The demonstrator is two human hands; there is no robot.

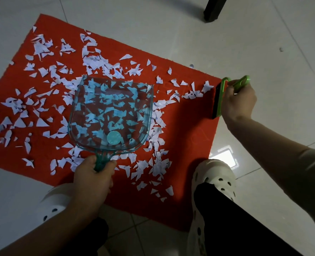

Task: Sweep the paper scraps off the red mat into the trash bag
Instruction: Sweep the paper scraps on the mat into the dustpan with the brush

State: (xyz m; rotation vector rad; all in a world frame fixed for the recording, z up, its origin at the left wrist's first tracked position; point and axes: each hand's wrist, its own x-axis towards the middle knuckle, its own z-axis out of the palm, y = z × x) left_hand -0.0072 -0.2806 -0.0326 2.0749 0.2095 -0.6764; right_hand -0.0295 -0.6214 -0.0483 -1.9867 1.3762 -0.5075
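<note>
Brush [218, 100], gripped by the right hand [239, 102] at the red mat's [190, 145] right edge, is best drawn left in low strokes, paper scraps [41, 122] strewn mat-wide being herded into the dustpan [112, 115] clasped by the left hand [93, 177].

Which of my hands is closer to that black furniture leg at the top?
Right. The right hand, gripping the green brush at the edge of the red mat, is below the black leg. The left hand, holding the dustpan handle, is much farther down and left.
</note>
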